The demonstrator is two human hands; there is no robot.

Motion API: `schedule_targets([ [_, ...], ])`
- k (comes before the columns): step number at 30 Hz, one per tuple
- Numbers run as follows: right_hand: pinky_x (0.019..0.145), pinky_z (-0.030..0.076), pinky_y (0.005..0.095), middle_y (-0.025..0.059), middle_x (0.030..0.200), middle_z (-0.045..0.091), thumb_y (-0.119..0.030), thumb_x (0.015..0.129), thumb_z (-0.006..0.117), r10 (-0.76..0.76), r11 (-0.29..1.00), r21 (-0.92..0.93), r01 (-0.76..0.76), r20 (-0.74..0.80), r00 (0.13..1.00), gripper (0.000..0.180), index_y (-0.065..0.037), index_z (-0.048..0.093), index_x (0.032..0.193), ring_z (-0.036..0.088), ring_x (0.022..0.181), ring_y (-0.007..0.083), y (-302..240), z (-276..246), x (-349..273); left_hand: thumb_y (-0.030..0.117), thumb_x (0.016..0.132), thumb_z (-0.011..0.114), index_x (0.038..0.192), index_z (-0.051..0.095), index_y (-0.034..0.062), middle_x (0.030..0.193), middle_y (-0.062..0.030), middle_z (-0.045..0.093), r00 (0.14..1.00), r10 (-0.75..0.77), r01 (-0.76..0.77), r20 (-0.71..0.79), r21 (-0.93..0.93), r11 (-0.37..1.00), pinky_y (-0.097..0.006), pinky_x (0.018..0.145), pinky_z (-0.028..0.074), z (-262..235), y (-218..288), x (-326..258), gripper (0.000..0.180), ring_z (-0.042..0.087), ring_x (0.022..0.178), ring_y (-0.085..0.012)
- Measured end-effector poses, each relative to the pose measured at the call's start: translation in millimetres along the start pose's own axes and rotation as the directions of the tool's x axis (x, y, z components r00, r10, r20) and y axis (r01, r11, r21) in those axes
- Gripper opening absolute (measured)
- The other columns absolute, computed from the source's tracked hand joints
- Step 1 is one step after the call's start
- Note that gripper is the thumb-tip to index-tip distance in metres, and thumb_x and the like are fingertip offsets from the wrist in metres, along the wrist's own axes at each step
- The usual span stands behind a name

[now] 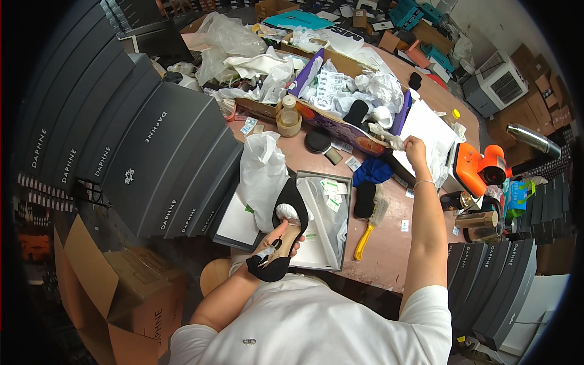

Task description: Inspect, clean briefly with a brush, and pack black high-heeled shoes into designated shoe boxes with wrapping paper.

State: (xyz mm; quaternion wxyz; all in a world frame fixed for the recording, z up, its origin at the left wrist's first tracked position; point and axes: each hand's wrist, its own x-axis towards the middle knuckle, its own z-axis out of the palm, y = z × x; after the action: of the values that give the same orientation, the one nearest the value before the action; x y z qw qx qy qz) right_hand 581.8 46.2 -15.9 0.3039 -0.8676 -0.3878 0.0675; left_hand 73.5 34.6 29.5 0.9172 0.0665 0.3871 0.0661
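Observation:
My left hand [281,234] is wrapped round a black high-heeled shoe [292,198] in front of my body. The shoe has a beige insole and white paper stuffed in its toe. Below it lies an open shoe box [336,255] with white tissue and small green-and-white packets. Stretched out to the far right, my right hand [415,152] is closed on a crumpled off-white wad [396,143] at the corner of a purple-edged carton [400,121]. Whether the wad is paper or cloth I cannot tell. White tissue paper [263,176] rises left of the shoe.
A yellow-handled brush [365,240], a blue cloth [372,172] and a jar [289,117] lie about the pink table [389,261]. An orange hot-air blower [477,167] stands at the right. Stacked dark shoe boxes [164,146] rise at the left, above an open cardboard carton [137,280].

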Motion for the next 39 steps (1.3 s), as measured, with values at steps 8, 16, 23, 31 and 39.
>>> schedule_targets([
  [8,0.045,0.047,0.0361,0.0148,0.066,0.062,-0.019,0.087,0.045,0.324,0.924,0.112,-0.367,0.287,0.902,0.029,-0.001,0.067,0.082,0.060,0.051,0.0225,-25,7,-2,0.057,0.094,0.043,0.105,0.053,-0.0033,0.076,-0.0028,0.055,0.999,0.038,-0.038,-0.006,0.002,0.999,-0.018,0.050,0.051,-4,2,-1,0.062,0.059,0.060,-0.0093],
  [16,0.068,0.048,0.0350,0.0147,0.079,0.064,-0.047,0.089,0.058,0.221,0.975,-0.004,-0.222,0.146,0.964,0.053,0.006,0.066,0.083,0.059,0.075,0.0193,-8,8,-3,0.056,0.095,0.043,0.103,0.054,-0.0026,0.076,-0.0022,0.055,0.998,0.058,-0.058,-0.002,-0.015,0.998,-0.018,0.051,0.051,-6,2,1,0.060,0.058,0.059,-0.0083],
  [23,0.074,0.048,0.0289,0.0098,0.098,0.062,-0.020,0.093,0.057,0.034,0.895,0.443,0.063,-0.208,0.978,0.028,0.002,0.059,0.110,0.060,0.082,0.0156,-40,-8,-61,0.042,0.099,0.043,0.115,0.051,-0.0045,0.092,-0.0083,0.053,0.988,0.048,-0.014,0.144,-0.230,0.973,-0.017,0.050,0.048,2,1,9,0.050,0.048,0.068,-0.0094],
  [31,0.084,0.049,0.0290,0.0098,0.107,0.062,-0.007,0.083,0.069,-0.441,0.656,0.749,0.098,0.274,0.855,0.039,-0.001,0.056,0.119,0.062,0.095,0.0179,-189,-36,-297,0.044,0.100,0.041,0.121,0.048,-0.0046,0.088,-0.0099,0.057,0.913,-0.040,0.216,0.405,-0.397,0.892,-0.020,0.049,0.049,2,-6,19,0.054,0.053,0.064,-0.0120],
  [39,0.103,0.038,0.0423,0.0242,0.135,0.044,-0.019,0.068,0.082,-0.464,0.766,0.591,0.252,0.237,0.853,0.068,-0.004,0.049,0.125,0.045,0.125,0.0350,-224,-38,-348,0.048,0.100,0.036,0.107,0.058,0.0074,0.096,-0.0041,0.062,0.964,0.248,-0.249,0.092,0.000,0.968,-0.030,0.080,0.051,44,-39,9,0.047,0.063,0.087,-0.0156],
])
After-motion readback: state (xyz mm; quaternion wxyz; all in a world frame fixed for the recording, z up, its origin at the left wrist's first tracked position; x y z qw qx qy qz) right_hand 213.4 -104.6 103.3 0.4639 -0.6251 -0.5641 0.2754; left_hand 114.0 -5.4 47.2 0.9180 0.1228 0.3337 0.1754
